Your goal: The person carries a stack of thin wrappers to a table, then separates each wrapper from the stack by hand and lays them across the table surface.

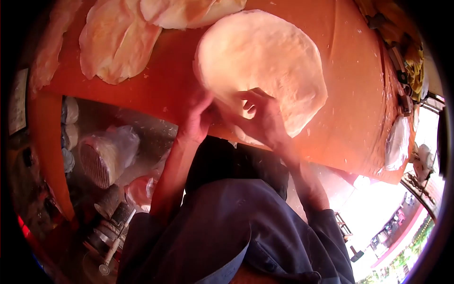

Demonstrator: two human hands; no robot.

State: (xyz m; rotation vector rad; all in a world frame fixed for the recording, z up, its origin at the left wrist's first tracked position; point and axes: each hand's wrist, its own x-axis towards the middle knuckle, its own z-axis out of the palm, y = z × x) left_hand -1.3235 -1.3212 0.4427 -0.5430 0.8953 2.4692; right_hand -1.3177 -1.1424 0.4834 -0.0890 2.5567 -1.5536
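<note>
A large, round, thin sheet of dough (269, 57) lies on the orange-covered table, its near edge close to the table's edge in front of me. My right hand (262, 116) bends over the dough's near side, fingers curled and closed on its edge. Beside it, my left hand (201, 116) is at the near-left rim of the dough. Motion blur smears its fingers, and part of them is hidden, so its grip does not show clearly. Both wrists come in over the near edge of the table.
Other flat dough sheets (118, 40) lie at the far left of the orange table (350, 94). A clear plastic bag (397, 142) rests at its right edge. Below on the left are a plastic-wrapped bundle (106, 154) and metal equipment (111, 236). Bright light enters at lower right.
</note>
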